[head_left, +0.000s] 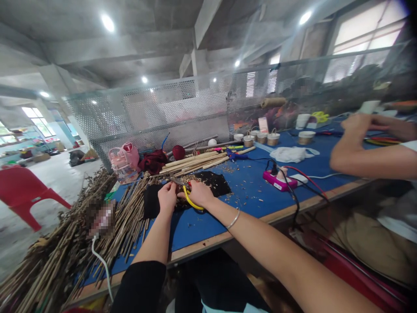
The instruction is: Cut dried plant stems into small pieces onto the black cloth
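Observation:
My right hand point(201, 194) is closed around yellow-handled cutters point(188, 199), whose metal jaws point up and left toward my left hand. The fingers of my left hand point(167, 198) are pinched together just beside the jaws; what they hold is too small to make out. Both hands are over a black cloth point(220, 184) strewn with small wood chips, on the blue tabletop point(244, 198). Left of my hands lies a spread of thin brown sticks point(130, 219). Behind them rests a row of thicker, pale peeled sticks point(192, 163).
At right are a magenta power strip point(279, 180) with cables, a white plastic bag point(289, 154) and a co-worker's arm point(368, 152). A blue glue gun point(236, 155), small cups point(273, 138) and a pink container point(124, 161) stand farther back, before a perforated metal screen point(169, 108).

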Available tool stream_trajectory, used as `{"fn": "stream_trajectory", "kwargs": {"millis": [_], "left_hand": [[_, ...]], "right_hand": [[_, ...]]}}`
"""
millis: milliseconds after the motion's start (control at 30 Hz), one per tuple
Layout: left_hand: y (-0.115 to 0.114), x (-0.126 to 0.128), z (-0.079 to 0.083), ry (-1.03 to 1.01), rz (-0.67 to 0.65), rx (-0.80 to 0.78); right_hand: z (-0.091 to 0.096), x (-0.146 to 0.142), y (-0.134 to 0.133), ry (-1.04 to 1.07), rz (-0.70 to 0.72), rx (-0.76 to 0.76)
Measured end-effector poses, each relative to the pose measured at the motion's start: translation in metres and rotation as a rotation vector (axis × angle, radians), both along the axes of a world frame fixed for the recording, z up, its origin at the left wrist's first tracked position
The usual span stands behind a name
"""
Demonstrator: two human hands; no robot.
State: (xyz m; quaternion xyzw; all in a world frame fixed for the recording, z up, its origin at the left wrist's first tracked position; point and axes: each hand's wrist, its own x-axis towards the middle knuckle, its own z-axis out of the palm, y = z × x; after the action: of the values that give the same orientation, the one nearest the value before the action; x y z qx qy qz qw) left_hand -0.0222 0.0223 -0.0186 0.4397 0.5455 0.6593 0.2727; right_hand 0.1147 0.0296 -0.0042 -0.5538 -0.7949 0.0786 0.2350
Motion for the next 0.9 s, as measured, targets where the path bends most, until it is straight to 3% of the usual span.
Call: {"fn": "stream_trajectory", "kwargs": {"millis": [367, 600, 900], "left_hand": [[0.0031, 0.0013, -0.0017, -0.064, -0.059, -0.003], [0.0025, 0.0042, 0.0014, -0.128, -0.106, 0.005], [0.0017, 0.0058, 0.0019, -0.157, -0.108, 0.004]], "right_hand": [[-0.0014, 0.0031, 0.0052, 0.033, 0.013, -0.031], [0.0009, 0.0056, 0.0072, 0.027, -0.065, 0.016], [0.0013, 0.0023, 0.0008, -0.015, 0.018, 0.066]]}}
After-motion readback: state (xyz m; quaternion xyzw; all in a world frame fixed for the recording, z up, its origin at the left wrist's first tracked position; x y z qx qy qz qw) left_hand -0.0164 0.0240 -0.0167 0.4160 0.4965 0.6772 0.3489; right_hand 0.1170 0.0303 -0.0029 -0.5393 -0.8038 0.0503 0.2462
